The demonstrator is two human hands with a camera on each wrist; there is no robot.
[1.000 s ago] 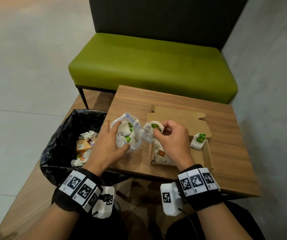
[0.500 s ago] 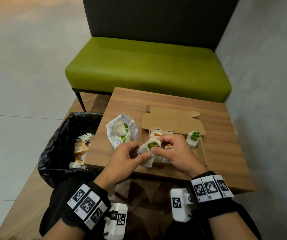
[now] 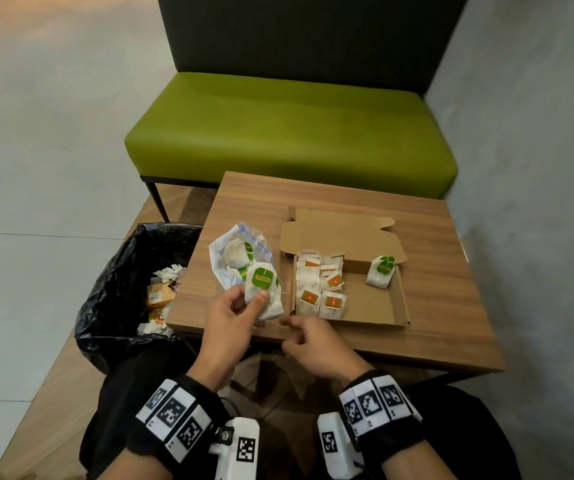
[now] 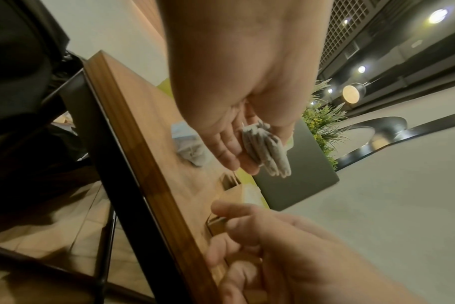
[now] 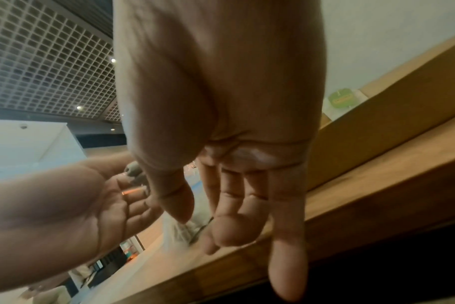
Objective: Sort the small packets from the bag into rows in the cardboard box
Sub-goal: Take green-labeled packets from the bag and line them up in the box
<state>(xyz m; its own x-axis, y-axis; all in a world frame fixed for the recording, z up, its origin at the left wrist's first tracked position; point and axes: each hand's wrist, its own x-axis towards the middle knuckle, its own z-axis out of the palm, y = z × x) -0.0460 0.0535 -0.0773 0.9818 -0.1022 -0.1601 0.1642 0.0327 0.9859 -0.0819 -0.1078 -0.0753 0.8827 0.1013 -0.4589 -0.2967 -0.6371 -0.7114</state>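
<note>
Beside the left hand (image 3: pixel 233 317) the bag (image 3: pixel 240 251) is thin clear plastic, crinkled and a little shiny. The packets (image 3: pixel 263 294) between its fingers are soft white paper, matt, with a glossy green label. Just past the right hand (image 3: pixel 316 344) the cardboard box (image 3: pixel 375 299) is plain brown, matt and dry. The table (image 3: pixel 451 306) under both hands is wood-grain, smooth, with low sheen. Left of the left hand the bin liner (image 3: pixel 112 289) is glossy black plastic.

Dim, warm indoor light falls on my table (image 3: pixel 347 199) from round ceiling lamps (image 4: pixel 439 12) that glare in the left wrist view. Both wrist pictures are soft and smeared, my palms blurred up close; the head view bends at its edges
</note>
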